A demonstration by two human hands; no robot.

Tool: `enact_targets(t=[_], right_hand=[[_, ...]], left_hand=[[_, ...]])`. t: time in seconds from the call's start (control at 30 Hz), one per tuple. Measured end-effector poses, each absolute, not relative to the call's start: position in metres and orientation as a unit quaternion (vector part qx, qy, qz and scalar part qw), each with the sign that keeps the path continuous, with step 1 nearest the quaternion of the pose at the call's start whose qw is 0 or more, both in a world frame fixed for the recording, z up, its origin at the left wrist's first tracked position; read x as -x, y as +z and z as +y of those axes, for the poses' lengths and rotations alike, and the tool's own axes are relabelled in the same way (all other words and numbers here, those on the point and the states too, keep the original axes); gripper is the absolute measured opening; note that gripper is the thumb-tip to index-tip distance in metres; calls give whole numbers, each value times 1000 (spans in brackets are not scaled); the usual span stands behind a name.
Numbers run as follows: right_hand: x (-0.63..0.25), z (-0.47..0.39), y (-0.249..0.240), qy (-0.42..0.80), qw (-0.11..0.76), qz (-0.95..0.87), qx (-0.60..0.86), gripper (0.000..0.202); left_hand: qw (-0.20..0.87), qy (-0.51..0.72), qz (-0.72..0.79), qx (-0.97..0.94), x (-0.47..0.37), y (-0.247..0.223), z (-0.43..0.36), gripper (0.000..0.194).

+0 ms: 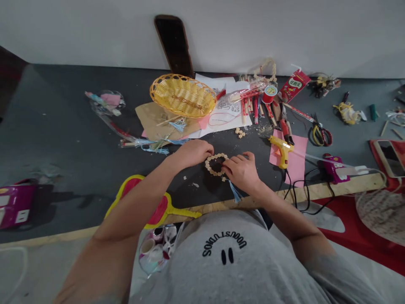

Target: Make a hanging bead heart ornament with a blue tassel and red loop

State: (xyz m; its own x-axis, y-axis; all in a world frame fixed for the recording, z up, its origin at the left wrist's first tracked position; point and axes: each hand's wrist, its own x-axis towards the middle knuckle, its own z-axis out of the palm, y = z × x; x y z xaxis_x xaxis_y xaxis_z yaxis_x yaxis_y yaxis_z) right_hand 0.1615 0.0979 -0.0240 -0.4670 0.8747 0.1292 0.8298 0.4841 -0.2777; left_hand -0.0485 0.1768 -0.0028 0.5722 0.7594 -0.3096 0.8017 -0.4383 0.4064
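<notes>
**Pinched on the right, uncertain on the left: apt to twist or snag**

In the head view, find the pale beaded ring [210,171] between both hands, over the dark table [79,126] and near its wooden front edge [357,183]. Apparently pinched at its right side between thumb and fingers of the right hand [243,169]. At the upper left, touched or nearly touched by bent fingertips of the left hand [198,151]; cannot tell whether gripping anything there.

Could swivel or slip if pressed from one side alone. Could lose its round shape, or shed a bead, if pulled too hard from opposite sides. Tied at the lower right to a blue tassel [235,193], close under the right wrist: could be tugged askew if caught there or on the edge.

To mind beyond the hands: a cluster of small pale pieces [240,132]. Could scatter if brushed by a knuckle.

To mind on the right: a yellow glue gun [282,150] on pink paper [299,164], with a black cord [294,185] looped over the edge. Could be dragged down if hooked by the right forearm; could burn or smear if hot, though impossible to tell from here.

Under the left forearm, partly hidden: a yellow-and-pink paddle shape [167,213]. Could bend or slide off if leaned on.
</notes>
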Motion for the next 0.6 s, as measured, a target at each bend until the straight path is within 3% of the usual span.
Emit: enact_targets(t=[0.17, 0.6], right_hand=[[-155, 115, -17, 134, 123, -853, 490, 15], [-140, 162, -9, 191, 79, -855, 476, 21]], left_hand=[[193, -23, 445, -874, 52, -11, 171, 28], [195, -4, 467, -862, 55, -16, 171, 28]])
